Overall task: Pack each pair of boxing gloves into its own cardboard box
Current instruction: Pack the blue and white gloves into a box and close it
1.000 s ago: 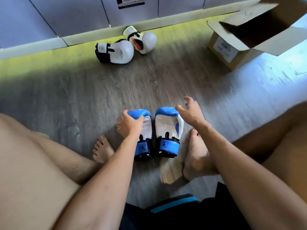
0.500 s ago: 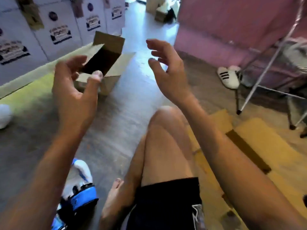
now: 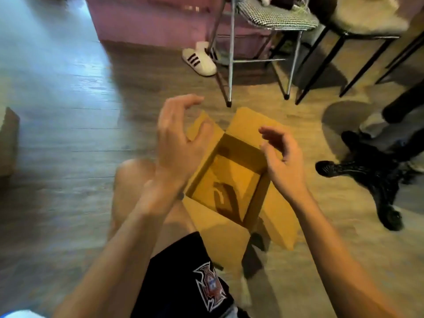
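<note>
1. Lower centre: black fabric shorts (image 3: 181, 276) bear a stitched crest, and a bare knee rises just above them.
2. Centre: the left hand (image 3: 176, 143), blurred, hangs over the box's left flap, and the right hand (image 3: 283, 161) over its right flap. The fingers of both are loosely curled and hold nothing. Contact with the cardboard cannot be told.
3. Centre: the cardboard box (image 3: 220, 230), plain matte brown and rectangular, stands on the wood-plank floor (image 3: 68, 134) beside the knee with four flaps spread outward. Inside is one dark streak, unidentifiable.
4. Left edge: the corner of a second brown box (image 3: 8, 143).
5. Upper frame: a white slipper (image 3: 199, 60) with black stripes and a thin-legged metal chair (image 3: 275, 17) with a houndstooth cushion. At right is an ornate black table base (image 3: 376, 180).
6. Change: half a second ago the view faced another open box near white cabinets, with blue gloves at lower left. It has swung right and the gloves have left the frame. The hands were empty then too.
</note>
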